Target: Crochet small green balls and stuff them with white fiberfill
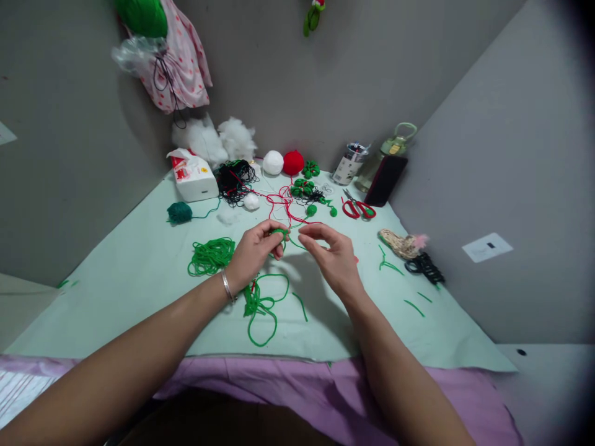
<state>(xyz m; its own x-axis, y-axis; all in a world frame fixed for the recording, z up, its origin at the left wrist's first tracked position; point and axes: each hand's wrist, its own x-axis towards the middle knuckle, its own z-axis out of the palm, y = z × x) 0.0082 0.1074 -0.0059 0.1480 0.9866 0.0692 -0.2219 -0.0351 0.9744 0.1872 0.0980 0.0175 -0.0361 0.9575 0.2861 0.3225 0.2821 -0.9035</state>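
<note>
My left hand (259, 246) is closed around a small piece of green yarn work (280, 234) over the middle of the table. Just to its right, my right hand (331, 248) pinches with thumb and forefinger close together. A green strand (296, 243) runs between the two hands; whatever sits in the right fingertips is too small to make out. Below the left wrist lies a loose tangle of green yarn (255, 303), and left of that hand rests a coiled bundle of green yarn (211, 256). A short cut green strand (300, 307) lies between the forearms.
Behind the hands are red yarn (280, 201), a red ball (293, 162), a white ball (273, 162) and black yarn (235, 179). Red-handled scissors (357, 207) lie at the right, near a dark phone (387, 179) and a bottle (372, 167). A tissue pack (195, 178) stands left.
</note>
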